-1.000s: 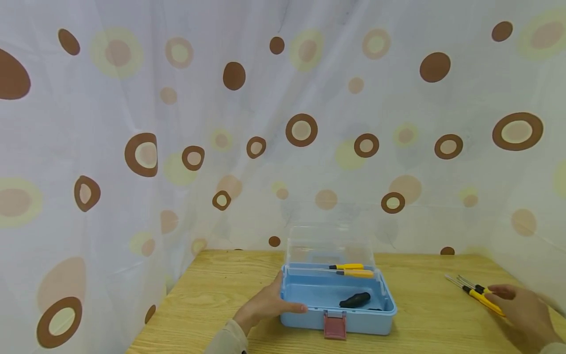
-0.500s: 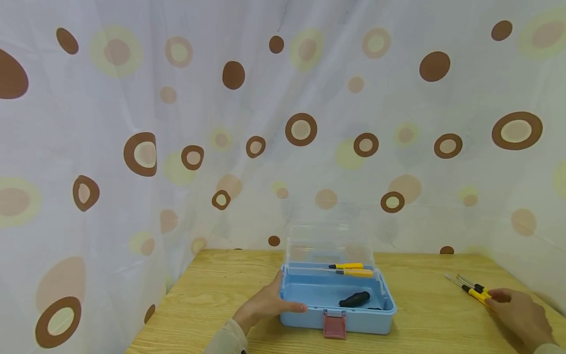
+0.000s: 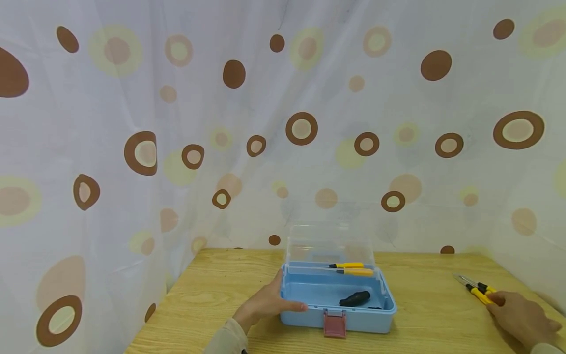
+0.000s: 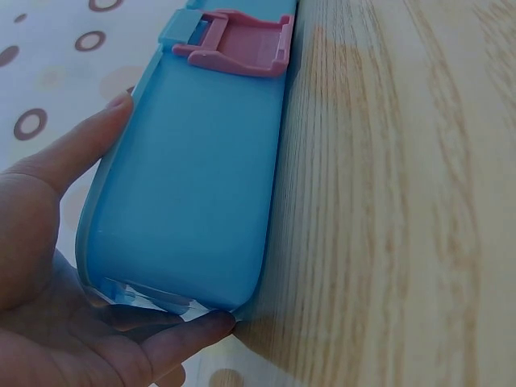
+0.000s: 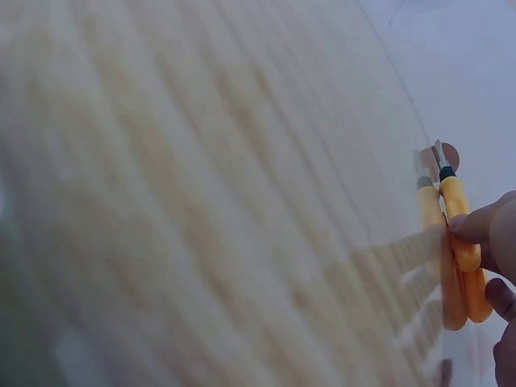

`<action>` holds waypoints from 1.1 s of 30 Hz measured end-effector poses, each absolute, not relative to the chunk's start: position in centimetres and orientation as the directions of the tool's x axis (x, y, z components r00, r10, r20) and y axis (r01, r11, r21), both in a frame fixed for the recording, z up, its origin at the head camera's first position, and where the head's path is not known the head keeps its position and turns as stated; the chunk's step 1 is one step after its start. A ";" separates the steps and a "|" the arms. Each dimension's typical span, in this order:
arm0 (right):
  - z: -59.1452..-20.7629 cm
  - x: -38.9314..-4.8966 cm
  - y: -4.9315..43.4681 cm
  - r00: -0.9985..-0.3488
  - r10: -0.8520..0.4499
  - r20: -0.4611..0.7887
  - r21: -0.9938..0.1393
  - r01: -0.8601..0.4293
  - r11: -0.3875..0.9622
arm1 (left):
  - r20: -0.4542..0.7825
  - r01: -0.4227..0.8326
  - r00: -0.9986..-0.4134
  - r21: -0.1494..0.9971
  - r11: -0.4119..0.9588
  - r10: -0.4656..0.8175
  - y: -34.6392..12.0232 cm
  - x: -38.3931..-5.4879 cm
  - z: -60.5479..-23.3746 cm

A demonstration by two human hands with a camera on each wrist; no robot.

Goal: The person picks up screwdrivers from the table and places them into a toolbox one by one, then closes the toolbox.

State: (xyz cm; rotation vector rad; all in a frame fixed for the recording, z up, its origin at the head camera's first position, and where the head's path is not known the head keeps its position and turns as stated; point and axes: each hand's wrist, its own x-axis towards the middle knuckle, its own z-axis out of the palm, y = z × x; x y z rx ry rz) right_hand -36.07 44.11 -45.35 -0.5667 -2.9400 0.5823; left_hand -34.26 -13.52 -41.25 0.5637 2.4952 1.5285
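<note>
A light-blue toolbox (image 3: pixel 305 318) with a raised clear lid (image 3: pixel 327 241) stands on the table. My left hand (image 3: pixel 264 304) holds its left end, thumb on the front rim and fingers around the end wall. To the right, my right hand (image 3: pixel 522 314) pinches the yellow handle of a screwdriver (image 3: pixel 480 295) low over the table. Another yellow-and-black screwdriver (image 3: pixel 486 288) lies right beside it, partly covered by my fingers. In the right wrist view, finger and thumb are at the yellow handle (image 5: pixel 463 234).
Inside the toolbox are a black-handled tool (image 3: pixel 355 299) and, at the back, two yellow-handled screwdrivers (image 3: pixel 357 272). A pink latch (image 3: pixel 334 325) hangs down the front. Wooden table (image 3: pixel 221 280) extends around the box. A dotted curtain (image 3: pixel 327 162) borders the back and sides.
My right hand has closed on the screwdriver handle and shifted it slightly right. The neighbouring screwdriver has shifted slightly right as well. My left hand and the toolbox have stayed put.
</note>
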 end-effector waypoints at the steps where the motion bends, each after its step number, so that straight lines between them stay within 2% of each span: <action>1: -45.3 -36.0 44.0 -0.925 0.379 0.020 -0.382 0.343 0.858 | 0.059 0.232 -0.915 0.887 0.400 0.400 -13.5 -34.3 -41.2; 8: -45.3 -36.0 43.8 -0.923 0.382 0.039 -0.409 0.334 0.849 | 0.068 0.241 -0.912 0.885 0.397 0.404 -13.5 -34.3 -41.2; 18: -45.8 -36.5 44.3 -0.939 0.330 0.099 -0.456 0.252 0.854 | 0.057 0.229 -0.915 0.889 0.396 0.400 -13.5 -34.3 -41.2; 33: -44.9 -35.7 43.2 -0.861 0.497 0.111 -0.628 0.327 0.706 | 0.078 0.254 -0.902 0.892 0.375 0.425 -13.5 -34.5 -41.3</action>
